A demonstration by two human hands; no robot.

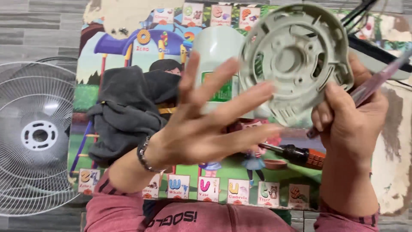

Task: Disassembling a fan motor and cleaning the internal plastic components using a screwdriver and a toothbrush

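Two hands work a fan housing [296, 60]: right hand [349, 124] clamps it with a screwdriver [377, 79]; left hand [206, 124] splays open beside it, seemingly mid-inspection.

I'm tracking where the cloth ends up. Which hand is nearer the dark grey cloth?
Left. The left hand is spread open right beside the dark grey cloth; the right hand is far across, gripping the round plastic part.

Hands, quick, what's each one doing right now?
Left hand: open, fingers spread, holding nothing.
Right hand: closed on the round grey-green plastic fan housing and a translucent pink-handled tool.
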